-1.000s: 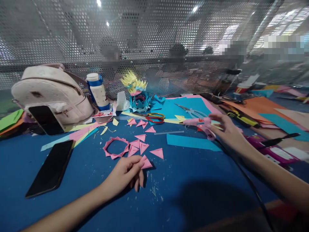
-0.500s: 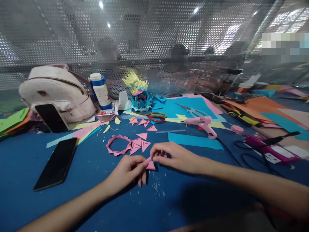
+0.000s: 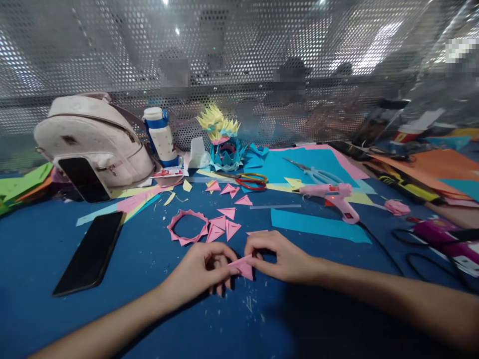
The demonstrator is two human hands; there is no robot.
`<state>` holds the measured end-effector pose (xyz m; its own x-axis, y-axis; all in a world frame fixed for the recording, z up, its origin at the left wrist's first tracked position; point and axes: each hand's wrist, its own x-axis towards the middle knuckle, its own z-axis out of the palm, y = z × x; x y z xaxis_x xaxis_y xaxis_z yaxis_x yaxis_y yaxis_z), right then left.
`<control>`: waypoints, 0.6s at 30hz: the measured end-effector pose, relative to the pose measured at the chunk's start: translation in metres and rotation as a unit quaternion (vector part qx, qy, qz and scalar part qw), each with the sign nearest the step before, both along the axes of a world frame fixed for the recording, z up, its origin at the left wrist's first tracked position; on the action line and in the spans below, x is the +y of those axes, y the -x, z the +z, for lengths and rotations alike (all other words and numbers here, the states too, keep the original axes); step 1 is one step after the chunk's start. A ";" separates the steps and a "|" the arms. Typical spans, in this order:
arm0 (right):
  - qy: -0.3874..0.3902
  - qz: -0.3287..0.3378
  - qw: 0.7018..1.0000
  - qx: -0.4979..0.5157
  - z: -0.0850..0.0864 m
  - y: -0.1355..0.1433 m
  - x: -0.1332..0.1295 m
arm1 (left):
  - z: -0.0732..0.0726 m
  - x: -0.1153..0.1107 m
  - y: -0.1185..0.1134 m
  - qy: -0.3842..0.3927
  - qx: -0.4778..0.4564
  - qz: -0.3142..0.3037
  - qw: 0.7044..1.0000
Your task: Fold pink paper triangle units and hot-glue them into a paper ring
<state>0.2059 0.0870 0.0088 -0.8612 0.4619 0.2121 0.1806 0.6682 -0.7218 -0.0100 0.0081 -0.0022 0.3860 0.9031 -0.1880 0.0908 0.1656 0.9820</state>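
Left hand (image 3: 202,271) and right hand (image 3: 284,259) pinch one pink paper triangle (image 3: 244,267) together; pink paper ring (image 3: 187,227) lies just beyond.

Your fingers cover much of the pink paper triangle (image 3: 244,267). Both forearms run off the bottom edge. The purple tool (image 3: 445,239) is cut off at the right edge.

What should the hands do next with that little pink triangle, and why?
Probably carry the pink triangle, pinched between left hand and right hand, toward the pink ring: that ring looks built of the same folded pieces, with loose ones beside it.
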 end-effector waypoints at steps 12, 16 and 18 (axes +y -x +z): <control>-0.106 0.048 0.993 0.027 -0.006 -0.006 0.000 | -0.005 -0.002 -0.001 -0.007 0.004 0.007 1.000; -0.093 0.053 0.994 0.023 -0.005 -0.006 0.000 | -0.001 -0.003 -0.001 -0.026 0.031 -0.006 0.999; -0.085 0.057 0.994 0.028 -0.006 -0.006 0.001 | 0.001 -0.004 -0.001 -0.036 0.045 -0.013 0.998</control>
